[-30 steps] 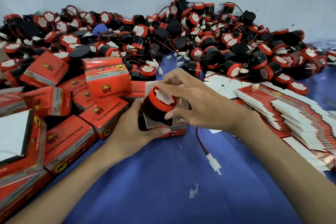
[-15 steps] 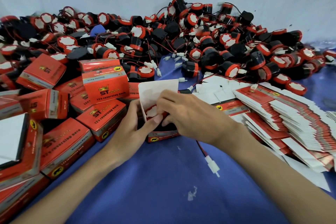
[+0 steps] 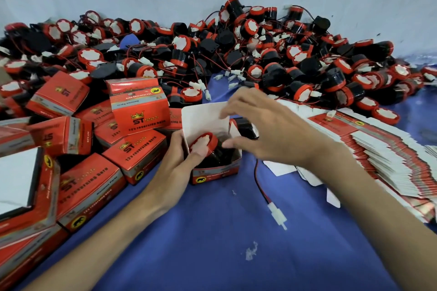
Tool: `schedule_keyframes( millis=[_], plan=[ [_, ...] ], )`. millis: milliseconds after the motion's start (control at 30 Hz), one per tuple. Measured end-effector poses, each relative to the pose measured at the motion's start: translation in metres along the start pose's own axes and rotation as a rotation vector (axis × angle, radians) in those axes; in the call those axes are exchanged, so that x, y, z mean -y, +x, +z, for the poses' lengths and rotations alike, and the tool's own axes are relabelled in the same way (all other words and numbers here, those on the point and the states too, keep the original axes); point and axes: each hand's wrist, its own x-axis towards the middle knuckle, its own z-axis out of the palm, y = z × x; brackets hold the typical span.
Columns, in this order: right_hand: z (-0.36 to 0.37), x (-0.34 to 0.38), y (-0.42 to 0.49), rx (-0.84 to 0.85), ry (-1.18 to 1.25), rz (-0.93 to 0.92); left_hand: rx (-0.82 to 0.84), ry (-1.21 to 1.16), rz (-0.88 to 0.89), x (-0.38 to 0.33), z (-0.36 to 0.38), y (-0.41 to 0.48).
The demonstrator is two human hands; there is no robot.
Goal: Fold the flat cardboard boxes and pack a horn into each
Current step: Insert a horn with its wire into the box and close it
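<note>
Now open box (image 3: 215, 171) holds horn (image 3: 208, 138); left hand (image 3: 172, 170) grips box, right hand (image 3: 272, 134) fingers loose above

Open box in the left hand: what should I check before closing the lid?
1. Horn seated in the open box: ok, it lies inside with its red rim tilted up.
2. Box steadied: ok, the left hand grips its left wall, thumb on the horn's rim.
3. Red wire and white connector tucked in: not ok, both trail out onto the blue cloth.
4. Lid flap free to fold: ok, it stands open.
5. Right hand free: ok, it hovers over the box holding nothing.
6. Side flaps folded in: cannot tell, hidden by the hands.
</note>
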Motion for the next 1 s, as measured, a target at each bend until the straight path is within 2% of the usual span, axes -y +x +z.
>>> schedule_keyframes(
  millis=[100, 133, 167, 200, 267, 333, 400, 467, 600, 733, 900, 1000],
  plan=[
    [-0.012, -0.012, -0.003, 0.360, 0.040, 0.290, 0.011, -0.002, 0.001, -0.001, 0.000, 0.001],
    [-0.010, -0.013, -0.005, 0.464, 0.044, 0.335, 0.016, -0.002, 0.001, -0.001, -0.001, 0.001],
    [-0.009, -0.015, -0.005, 0.492, 0.049, 0.328, 0.020, -0.002, 0.002, -0.001, -0.001, 0.001],
    [-0.009, -0.014, -0.004, 0.451, 0.046, 0.299, 0.023, -0.001, 0.002, 0.000, -0.002, 0.001],
    [-0.014, -0.011, 0.000, 0.236, 0.038, 0.234, 0.026, 0.021, -0.003, 0.001, -0.003, 0.001],
    [-0.019, -0.005, 0.004, 0.024, 0.166, 0.218, 0.035, 0.047, -0.001, 0.002, -0.003, 0.001],
    [-0.015, 0.008, 0.008, -0.065, 0.238, 0.188, 0.055, 0.068, 0.004, 0.002, -0.004, 0.001],
    [0.004, 0.022, 0.009, -0.041, 0.143, 0.138, 0.092, 0.093, 0.019, 0.001, -0.005, 0.001],
    [0.047, 0.039, 0.011, 0.046, -0.236, 0.116, 0.114, 0.098, 0.045, 0.000, -0.004, 0.001],
    [0.052, 0.017, 0.013, 0.074, -0.119, 0.146, 0.132, 0.113, 0.030, 0.001, -0.007, 0.002],
    [0.047, 0.013, 0.014, 0.080, -0.019, -0.034, 0.163, 0.143, 0.031, 0.001, -0.007, -0.001],
    [0.042, 0.012, 0.015, 0.079, 0.017, -0.046, 0.153, 0.141, 0.022, 0.002, -0.007, -0.003]
  ],
)
